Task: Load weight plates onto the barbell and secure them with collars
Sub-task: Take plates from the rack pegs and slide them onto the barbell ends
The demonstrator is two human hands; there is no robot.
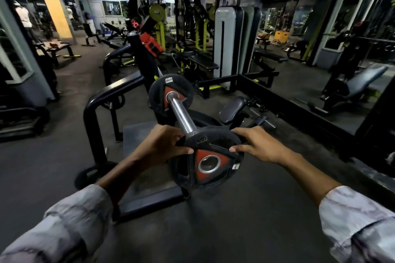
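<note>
While the barbell sleeve (pixel 181 113) passed through its centre hole, the left hand (pixel 164 145) and right hand (pixel 258 145) gripped opposite rims of the black-and-red weight plate (pixel 208 158) at the sleeve's near end, apparently to keep it square; another plate (pixel 171 92) sat farther in

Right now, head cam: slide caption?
Both hands, left and right, hold a plate at the barbell sleeve end; one plate loaded.

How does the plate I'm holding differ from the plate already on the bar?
The black rubber plate in both hands is off the steel bar, its centre hole empty; the far black rubber plate is threaded on it. The held one tilts toward the camera. Both have red hub inserts.
</note>
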